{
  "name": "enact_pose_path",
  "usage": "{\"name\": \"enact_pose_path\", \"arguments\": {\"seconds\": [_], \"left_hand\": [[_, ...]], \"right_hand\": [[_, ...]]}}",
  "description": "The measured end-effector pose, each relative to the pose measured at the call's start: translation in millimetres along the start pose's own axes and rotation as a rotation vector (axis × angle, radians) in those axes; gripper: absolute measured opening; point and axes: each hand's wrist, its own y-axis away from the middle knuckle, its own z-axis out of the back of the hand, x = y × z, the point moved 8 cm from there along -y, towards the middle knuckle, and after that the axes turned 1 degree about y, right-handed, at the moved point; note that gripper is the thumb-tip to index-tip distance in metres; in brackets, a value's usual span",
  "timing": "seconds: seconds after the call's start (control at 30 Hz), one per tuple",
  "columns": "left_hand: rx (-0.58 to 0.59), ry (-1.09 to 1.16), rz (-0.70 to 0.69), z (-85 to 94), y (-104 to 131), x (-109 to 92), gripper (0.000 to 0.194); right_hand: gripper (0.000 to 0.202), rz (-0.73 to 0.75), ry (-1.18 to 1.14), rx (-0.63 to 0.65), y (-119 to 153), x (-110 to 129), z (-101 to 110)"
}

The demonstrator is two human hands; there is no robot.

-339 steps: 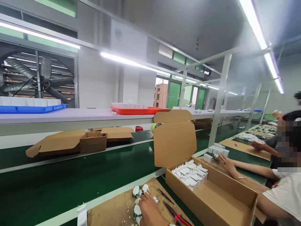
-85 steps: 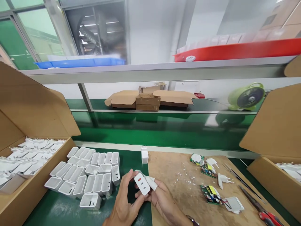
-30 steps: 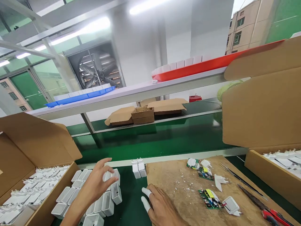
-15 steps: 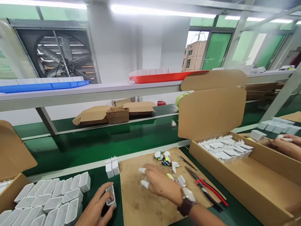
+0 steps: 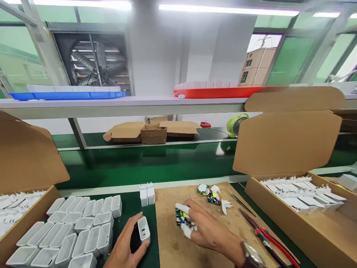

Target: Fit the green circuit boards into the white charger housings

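Fingers on the right hand (image 5: 208, 227), empty half a second ago, now pinch a circuit board (image 5: 183, 219); can't tell if it's lifted. The left hand (image 5: 125, 243) has a white casing (image 5: 144, 229) between thumb and finger, slots showing. So both parts look in hand, still apart.

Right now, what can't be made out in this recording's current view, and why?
All in the head view:
- Circuit board: partly covered by the right hand's fingers.
- White casing at the left hand: the end opposite its slotted face is turned away from the camera.
- Left carton: cut off by the left edge.
- Green fan: partly behind the right carton's lid.
- Wristwatch: dial too blurred to read.
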Motion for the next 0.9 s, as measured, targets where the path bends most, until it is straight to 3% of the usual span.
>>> {"name": "enact_pose_path", "arguments": {"seconds": [0.13, 0.2, 0.27, 0.4, 0.5, 0.6, 0.77, 0.9], "left_hand": [[0.014, 0.031, 0.037, -3.2, 3, 8, 0.064], [0.023, 0.057, 0.06, -4.4, 4, 9, 0.066], [0.031, 0.078, 0.089, -6.0, 3, 10, 0.068], [0.037, 0.082, 0.119, -9.7, 1, 13, 0.071], [0.049, 0.092, 0.072, -12.0, 1, 12, 0.083], [0.055, 0.13, 0.017, -12.0, 2, 11, 0.096], [0.008, 0.222, -0.029, -10.1, 1, 8, 0.091], [-0.111, 0.14, 0.075, -3.9, -1, 18, 0.086]], "right_hand": [[0.035, 0.075, 0.018, 0.127, -31, 22, -44], [0.047, 0.077, 0.008, 0.134, -33, 16, -58], [0.046, 0.049, 0.001, 0.126, -29, 3, -66], [0.033, -0.022, -0.006, 0.075, -23, -12, -70], [0.033, -0.027, -0.061, 0.031, -31, -4, -64], [0.048, -0.001, -0.317, -0.034, -45, 13, -54], [0.057, 0.048, -0.762, -0.083, -61, 33, -61], [0.054, 0.015, -0.761, -0.24, -57, 16, -72]]}}
